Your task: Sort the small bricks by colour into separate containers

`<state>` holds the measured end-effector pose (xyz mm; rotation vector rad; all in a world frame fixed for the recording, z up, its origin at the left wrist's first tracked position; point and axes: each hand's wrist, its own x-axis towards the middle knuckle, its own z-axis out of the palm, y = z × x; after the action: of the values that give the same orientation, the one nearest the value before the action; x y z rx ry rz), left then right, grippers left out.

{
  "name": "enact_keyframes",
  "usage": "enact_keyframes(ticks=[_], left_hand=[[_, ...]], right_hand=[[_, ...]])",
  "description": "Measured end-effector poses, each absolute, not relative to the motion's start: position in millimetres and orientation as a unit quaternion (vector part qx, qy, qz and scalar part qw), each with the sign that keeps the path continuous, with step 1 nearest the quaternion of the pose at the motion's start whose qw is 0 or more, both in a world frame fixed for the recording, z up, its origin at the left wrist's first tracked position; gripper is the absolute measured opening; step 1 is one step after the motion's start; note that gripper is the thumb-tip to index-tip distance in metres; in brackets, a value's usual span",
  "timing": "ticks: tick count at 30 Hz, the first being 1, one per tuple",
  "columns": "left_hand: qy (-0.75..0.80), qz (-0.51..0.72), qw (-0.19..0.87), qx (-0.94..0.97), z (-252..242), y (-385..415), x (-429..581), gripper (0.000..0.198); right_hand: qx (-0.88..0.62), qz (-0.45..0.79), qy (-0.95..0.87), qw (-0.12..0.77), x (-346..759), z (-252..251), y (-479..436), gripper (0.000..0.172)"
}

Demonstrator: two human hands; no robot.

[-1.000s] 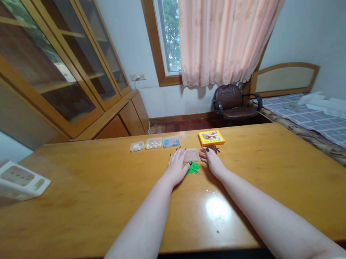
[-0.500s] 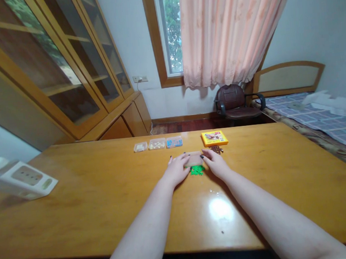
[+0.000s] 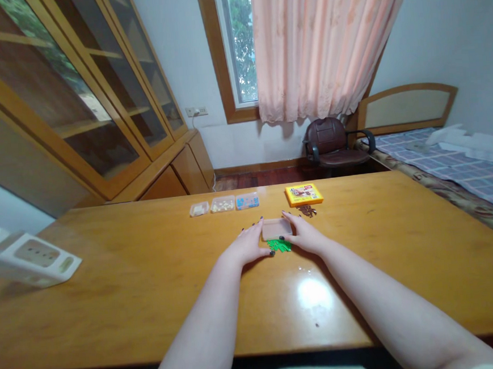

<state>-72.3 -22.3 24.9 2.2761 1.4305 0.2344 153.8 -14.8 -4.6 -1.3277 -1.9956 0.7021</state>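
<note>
A small clear plastic box [image 3: 276, 228] lies on the wooden table between my two hands. Just in front of it is a heap of green pieces [image 3: 280, 245]. My left hand [image 3: 249, 246] rests at the box's left side, its fingers spread and the thumb beside the green heap. At the right side is my right hand [image 3: 302, 234], fingers apart, with the thumb at the box's front right corner. Behind my right hand lies a pile of brown pieces [image 3: 307, 210], close to a yellow box [image 3: 304, 194].
Three clear boxes stand in a row at the back: one with pale contents [image 3: 199, 209], another with whitish pieces [image 3: 223, 204], and one with blue pieces [image 3: 247, 201]. A white device [image 3: 42, 254] is at the table's left. A brown chair [image 3: 331, 144] stands behind the table.
My left hand has moved slightly left and its thumb has spread away from the box toward me. My right thumb has come down to the box's front corner. The view has shifted slightly.
</note>
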Motion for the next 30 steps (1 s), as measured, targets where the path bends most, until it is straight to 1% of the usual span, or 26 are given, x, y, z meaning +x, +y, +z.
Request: enact_keyframes(ticks=[4, 7, 10, 12, 15, 18, 20, 23, 26, 28, 29, 30], left_hand=[[0.534, 0.046, 0.248, 0.807, 29.8, -33.6, -65.4, 0.105], [0.551, -0.026, 0.251, 0.796, 35.4, -42.5, -56.0, 0.099], [0.554, -0.092, 0.235, 0.793, 39.8, -52.3, -41.4, 0.097], [0.548, -0.112, 0.224, 0.798, 42.0, -58.9, -32.5, 0.097], [0.503, -0.110, 0.248, 0.821, 44.4, -65.8, -26.8, 0.095], [0.465, -0.056, 0.288, 0.835, 44.6, -64.6, -31.2, 0.095], [0.444, 0.011, 0.315, 0.839, 43.3, -58.5, -37.2, 0.087], [0.425, 0.123, 0.329, 0.834, 40.0, -43.8, -46.3, 0.060], [0.455, 0.220, 0.327, 0.798, 35.2, -27.5, -52.7, 0.034], [0.489, 0.305, 0.298, 0.761, 30.5, -18.2, -55.5, 0.031], [0.502, 0.348, 0.271, 0.744, 27.5, -14.3, -56.4, 0.035], [0.508, 0.381, 0.247, 0.732, 24.1, -10.8, -56.9, 0.042]], right_hand=[[-0.505, 0.250, -0.761, 0.321, 154.3, -7.3, -11.2, 0.067], [-0.526, 0.234, -0.746, 0.335, 154.0, -7.6, -7.6, 0.063], [-0.541, 0.228, -0.733, 0.343, 154.0, -8.2, -4.7, 0.061], [-0.538, 0.228, -0.731, 0.351, 154.6, -10.0, -3.3, 0.061], [-0.529, 0.233, -0.732, 0.361, 156.2, -14.0, -1.4, 0.062], [-0.519, 0.244, -0.735, 0.361, 158.2, -16.0, 0.2, 0.063], [-0.507, 0.252, -0.742, 0.359, 159.3, -15.4, 1.1, 0.063], [-0.503, 0.262, -0.735, 0.371, 160.5, -14.0, 2.7, 0.063], [-0.507, 0.280, -0.713, 0.395, 161.1, -14.1, 4.3, 0.061], [-0.494, 0.296, -0.707, 0.411, 161.1, -14.7, 4.7, 0.059], [-0.481, 0.304, -0.707, 0.420, 160.9, -15.0, 4.6, 0.059], [-0.466, 0.312, -0.708, 0.429, 160.6, -15.2, 4.2, 0.058]])
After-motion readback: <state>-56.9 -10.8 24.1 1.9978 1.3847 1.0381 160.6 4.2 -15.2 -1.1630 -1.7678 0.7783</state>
